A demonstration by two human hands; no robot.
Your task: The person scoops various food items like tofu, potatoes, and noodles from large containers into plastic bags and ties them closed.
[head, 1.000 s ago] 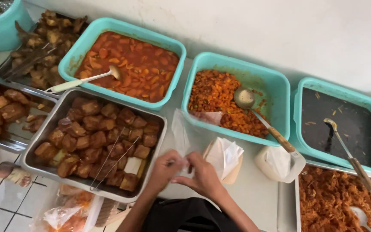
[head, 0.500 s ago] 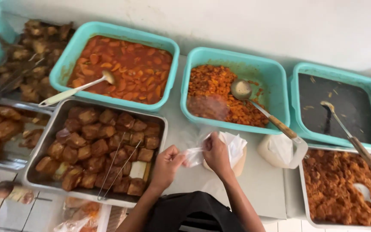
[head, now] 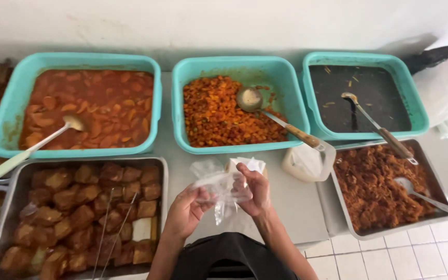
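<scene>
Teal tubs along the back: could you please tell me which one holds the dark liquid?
The rightmost teal tub; the middle tub holds orange bits, the left tub red sauce.

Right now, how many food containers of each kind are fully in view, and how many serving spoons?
Teal tubs: 3
Metal trays: 2
Spoons: 4
Total: 9
Both hands hold a clear plastic bag.

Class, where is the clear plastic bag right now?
In the head view, the bag is low at centre, held between the left hand and right hand, just below the middle teal tub.
</scene>
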